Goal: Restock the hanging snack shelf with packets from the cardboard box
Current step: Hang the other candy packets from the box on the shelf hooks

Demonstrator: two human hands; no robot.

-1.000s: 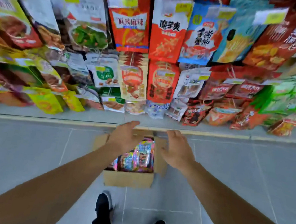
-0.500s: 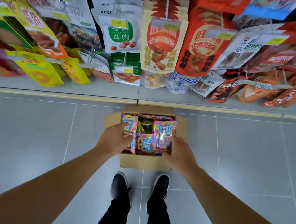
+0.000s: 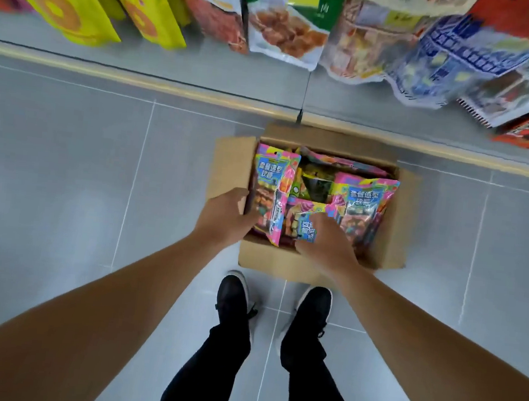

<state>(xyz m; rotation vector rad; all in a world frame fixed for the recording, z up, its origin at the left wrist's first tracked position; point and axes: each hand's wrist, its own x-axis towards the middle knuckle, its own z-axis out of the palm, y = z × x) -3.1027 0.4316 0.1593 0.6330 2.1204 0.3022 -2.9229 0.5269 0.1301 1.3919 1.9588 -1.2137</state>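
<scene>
Packets [image 3: 364,206] in bright pink and blue wrappers fill the cardboard box [image 3: 388,241], which sits open on the tiled floor [image 3: 64,181] at the centre of the frame, just ahead of the person's black shoes [image 3: 234,297]. The left hand [image 3: 226,219] curls its fingers [image 3: 249,213] around the lower end of an upright packet [image 3: 274,185] at the box's left side, gripping it. The right hand [image 3: 327,242] lies spread on a smaller packet [image 3: 299,223] in the middle; whether it has closed on it I cannot tell. Along the top of the frame hang the lowest bags of the snack shelf [image 3: 286,28]. Judging by the full box, restocking has barely begun: nothing is lifted clear yet, and nearly all the packets remain to be hung.
</scene>
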